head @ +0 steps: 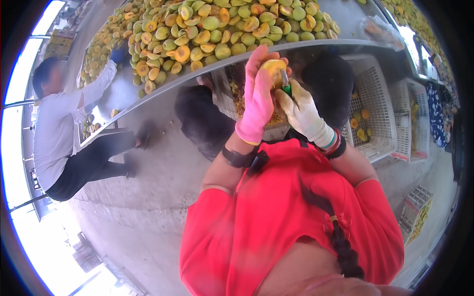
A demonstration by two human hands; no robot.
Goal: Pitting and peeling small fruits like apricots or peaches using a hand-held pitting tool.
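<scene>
My left hand (257, 96), in a pink glove, holds a halved stone fruit (273, 69) with yellow flesh, its cut side turned toward my right hand. My right hand (304, 113) wears a stained white glove and grips a small pitting tool (286, 88) with a green handle and a metal tip. That tip touches the fruit's cut flesh; its very end is hard to make out. Both hands are raised above my lap, just in front of the metal table edge. Beyond them lies a large heap of halved, green-skinned stone fruit (203, 37).
Between my knees sits a crate (239, 87) of reddish-brown scraps. White plastic crates (376, 107) stand at right, the nearest holding fruit pieces. A clear plastic bag (381, 31) lies on the metal table (251, 55). At left, a blue-gloved person (55, 122) reaches into the heap.
</scene>
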